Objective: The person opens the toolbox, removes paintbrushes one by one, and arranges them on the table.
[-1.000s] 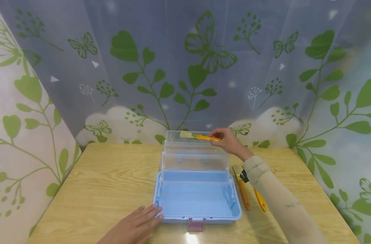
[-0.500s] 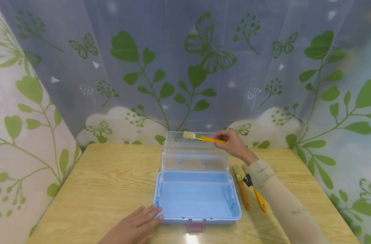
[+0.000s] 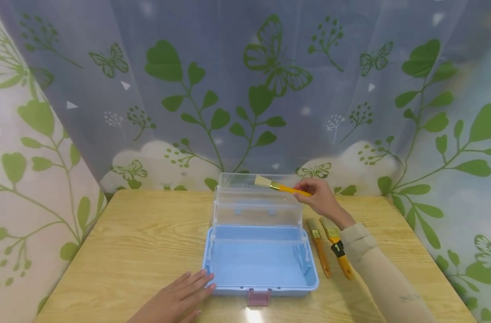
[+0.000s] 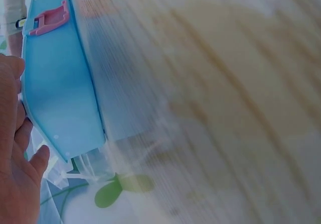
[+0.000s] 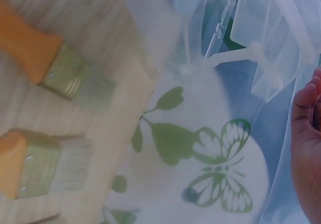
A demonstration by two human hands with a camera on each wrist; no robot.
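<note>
In the head view my right hand (image 3: pixel 320 197) pinches a paintbrush (image 3: pixel 286 188) by its orange handle, above the right rear part of a light blue plastic box (image 3: pixel 261 264). The brush lies nearly level, its pale bristles pointing left. Clear trays and a lid (image 3: pixel 257 215) rise at the back of the box, and a pink latch (image 3: pixel 259 297) hangs at its front. My left hand (image 3: pixel 177 296) has its fingers extended, fingertips at the box's front left corner. In the right wrist view the hand (image 5: pixel 308 133) shows at the edge, with the held brush hidden.
To the right of the box lie a paintbrush with a brown-orange handle (image 3: pixel 320 251) and a wider paintbrush with an orange handle (image 3: pixel 343 264). A black device (image 3: pixel 337 248) at my right wrist overlaps the wider one. A patterned curtain (image 3: pixel 245 89) backs the wooden table (image 3: pixel 156 224).
My right hand has moved right and slightly down with the paintbrush, and its bristle end has tilted up. More of the wider brush shows beside the sleeve. My left hand stays put.
</note>
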